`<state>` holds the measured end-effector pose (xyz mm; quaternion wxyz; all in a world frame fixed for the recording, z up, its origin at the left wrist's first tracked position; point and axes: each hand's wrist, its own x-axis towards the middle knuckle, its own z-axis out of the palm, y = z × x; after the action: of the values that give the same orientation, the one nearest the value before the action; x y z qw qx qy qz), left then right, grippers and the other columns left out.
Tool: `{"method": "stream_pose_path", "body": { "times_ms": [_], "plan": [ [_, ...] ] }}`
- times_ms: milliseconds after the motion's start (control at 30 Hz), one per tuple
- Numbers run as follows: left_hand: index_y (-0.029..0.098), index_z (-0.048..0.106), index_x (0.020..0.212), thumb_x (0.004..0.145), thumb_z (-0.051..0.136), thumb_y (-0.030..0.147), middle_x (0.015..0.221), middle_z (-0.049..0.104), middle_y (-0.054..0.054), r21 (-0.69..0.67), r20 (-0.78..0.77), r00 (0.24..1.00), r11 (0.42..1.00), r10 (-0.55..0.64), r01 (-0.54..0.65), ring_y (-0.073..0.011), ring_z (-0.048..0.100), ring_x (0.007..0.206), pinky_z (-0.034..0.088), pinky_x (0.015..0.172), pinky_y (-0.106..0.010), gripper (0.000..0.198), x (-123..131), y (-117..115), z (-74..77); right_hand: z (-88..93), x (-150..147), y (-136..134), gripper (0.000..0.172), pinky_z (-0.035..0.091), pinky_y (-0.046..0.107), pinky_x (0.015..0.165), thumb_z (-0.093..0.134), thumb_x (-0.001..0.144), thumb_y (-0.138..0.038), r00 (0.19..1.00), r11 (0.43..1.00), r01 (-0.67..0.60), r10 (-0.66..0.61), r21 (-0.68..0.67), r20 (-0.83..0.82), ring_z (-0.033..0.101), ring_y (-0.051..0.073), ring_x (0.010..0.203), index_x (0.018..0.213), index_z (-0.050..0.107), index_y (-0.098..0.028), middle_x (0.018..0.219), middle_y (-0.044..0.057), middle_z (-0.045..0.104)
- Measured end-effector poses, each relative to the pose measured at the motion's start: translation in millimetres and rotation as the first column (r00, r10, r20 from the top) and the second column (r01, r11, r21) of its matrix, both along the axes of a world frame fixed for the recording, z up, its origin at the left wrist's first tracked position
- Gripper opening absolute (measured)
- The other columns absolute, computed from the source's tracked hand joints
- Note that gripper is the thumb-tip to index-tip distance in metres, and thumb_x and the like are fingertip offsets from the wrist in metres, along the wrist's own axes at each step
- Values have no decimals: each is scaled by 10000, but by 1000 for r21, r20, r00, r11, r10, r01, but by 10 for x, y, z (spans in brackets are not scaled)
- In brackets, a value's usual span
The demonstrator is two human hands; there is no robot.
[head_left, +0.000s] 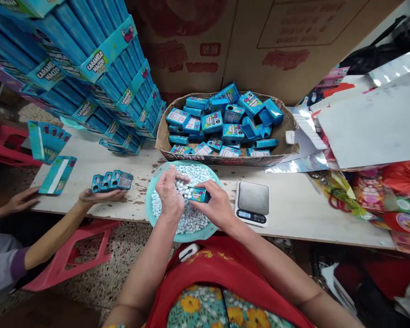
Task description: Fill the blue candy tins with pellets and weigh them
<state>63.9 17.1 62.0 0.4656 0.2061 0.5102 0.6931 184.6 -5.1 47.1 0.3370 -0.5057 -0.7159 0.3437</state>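
Note:
A turquoise basin [150, 200] full of small pale candies [193, 221] stands at the table's front edge. Over it, my left hand [170, 193] is cupped with candies in its curled fingers. My right hand [217, 202] grips a small blue box [198, 195], tilted with one end against the candies at my left hand. Just right of the basin is a digital scale [253, 202] with a bare metal plate. Behind the basin, a cut-down cardboard box [222, 159] holds several similar blue boxes [212, 122].
Tall stacks of blue display cartons [99, 64] rise at the back left. A co-worker's hand [102, 196] holds several blue boxes at the left, near flat cartons [58, 175]. A large carton [246, 45] stands behind; papers [376, 123] and colourful packets [371, 189] lie right.

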Motion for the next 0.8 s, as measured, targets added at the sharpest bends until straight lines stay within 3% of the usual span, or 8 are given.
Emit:
{"method": "stream_pose_path", "body": {
  "times_ms": [533, 800],
  "plan": [
    [164, 507, 661, 812, 596, 426, 558, 524, 33, 24, -100, 995, 999, -19, 21, -99, 565, 528, 463, 566, -226, 316, 90, 61, -42, 19, 51, 117, 296, 427, 358, 829, 750, 677, -246, 998, 999, 32, -33, 9, 45, 598, 231, 923, 945, 628, -218, 914, 35, 657],
    [165, 524, 687, 822, 585, 426, 531, 509, 41, 5, -84, 996, 999, -43, 43, -73, 477, 430, 406, 466, -202, 301, 106, 55, 84, 79, 81, 125, 306, 437, 339, 808, 761, 659, -225, 999, 999, 39, -39, -13, -26, 601, 221, 905, 937, 632, -225, 902, 21, 654]
  ]
}}
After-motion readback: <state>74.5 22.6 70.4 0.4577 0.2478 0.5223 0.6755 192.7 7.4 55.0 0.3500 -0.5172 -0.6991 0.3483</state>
